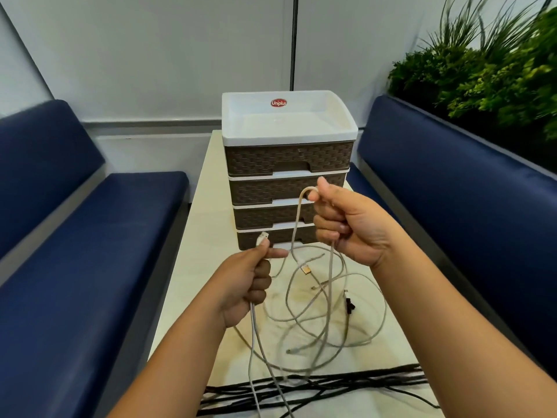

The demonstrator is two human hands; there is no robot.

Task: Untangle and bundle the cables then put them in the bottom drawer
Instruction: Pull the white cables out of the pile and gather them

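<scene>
A brown woven-look drawer unit (287, 158) with a white top stands at the far end of the narrow table (193, 267); its bottom drawer (280, 236) is closed. My left hand (247, 285) grips a white cable near its USB plug (262, 237), which sticks up above my thumb. My right hand (349, 227) holds a loop of the same white cable (298, 218) raised in front of the drawers. Tangled white cables (325, 315) lie on the table below my hands. Several black cables (331, 384) stretch across the near edge.
Blue padded benches (75, 267) run along both sides of the table, the right one (452, 191) backed by green plants (488, 70). A white wall stands behind the drawer unit.
</scene>
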